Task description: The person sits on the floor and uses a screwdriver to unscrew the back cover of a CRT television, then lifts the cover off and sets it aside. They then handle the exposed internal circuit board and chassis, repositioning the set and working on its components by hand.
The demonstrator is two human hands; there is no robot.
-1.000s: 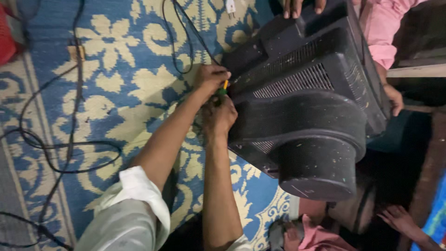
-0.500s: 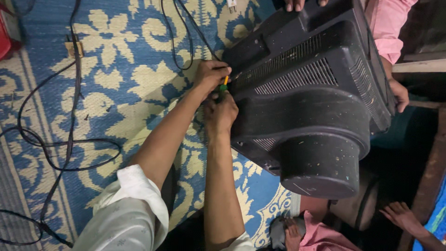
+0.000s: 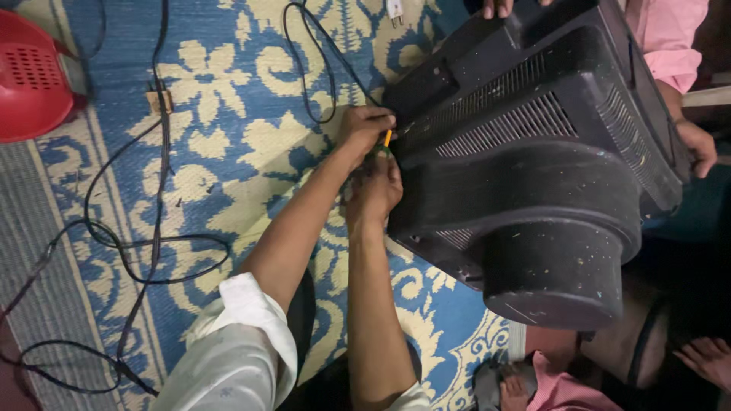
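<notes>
Left hand (image 3: 364, 129) clenched on a slim yellow-handled screwdriver (image 3: 387, 138) at the bulky black plastic television casing (image 3: 533, 167); right hand (image 3: 375, 190) steadies below, closure unclear. Casing not yet removed.

Left hand (image 3: 364, 128) higher along television (image 3: 533, 152)

One black television set (image 3: 533, 167), one yellow screwdriver (image 3: 387, 138), one red plastic basket (image 3: 30, 76), one white plug (image 3: 394, 8), one patterned blue mat (image 3: 228, 122)

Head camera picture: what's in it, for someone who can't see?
Two bare hands, left hand and right hand, press a yellow-handled tool against the back of a big black old television lying on a blue patterned mat. Another person's hand steadies the far side.
</notes>
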